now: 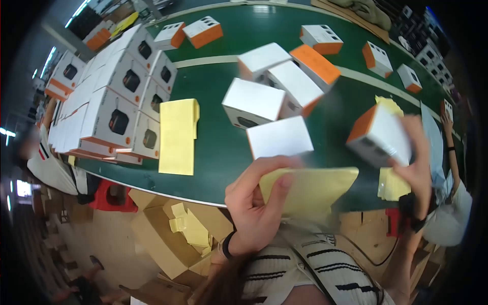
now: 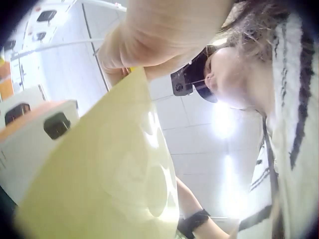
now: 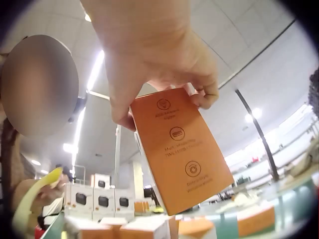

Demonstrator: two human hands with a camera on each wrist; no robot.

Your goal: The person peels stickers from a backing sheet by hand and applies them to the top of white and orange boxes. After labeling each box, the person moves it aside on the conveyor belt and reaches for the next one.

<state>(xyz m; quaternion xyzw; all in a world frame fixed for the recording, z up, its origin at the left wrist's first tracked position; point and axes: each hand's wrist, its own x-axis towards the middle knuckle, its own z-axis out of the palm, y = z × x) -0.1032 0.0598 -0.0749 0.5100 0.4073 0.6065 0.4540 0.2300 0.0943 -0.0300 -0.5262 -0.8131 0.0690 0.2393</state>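
Observation:
My left hand (image 1: 254, 201) pinches a yellow sticker sheet (image 1: 317, 188) between thumb and fingers, just over the table's near edge. In the left wrist view the sheet (image 2: 109, 174) has a glossy face with rounded outlines. Off to the right, my right hand (image 1: 419, 165) grips a white and orange box (image 1: 384, 134), blurred in the head view. The right wrist view shows thumb and fingers on opposite edges at the top of the box (image 3: 182, 149), its printed orange side facing that camera. A white box (image 1: 279, 137) lies right beyond my left fingers.
Several loose boxes (image 1: 254, 101) cluster mid-table; others are spread along the far side. Stacked white boxes (image 1: 119, 81) stand at left, beside yellow sheets (image 1: 177, 137). More yellow sheets (image 1: 394, 185) lie at right. An open carton (image 1: 162, 239) sits below the table edge. Other people are at both sides.

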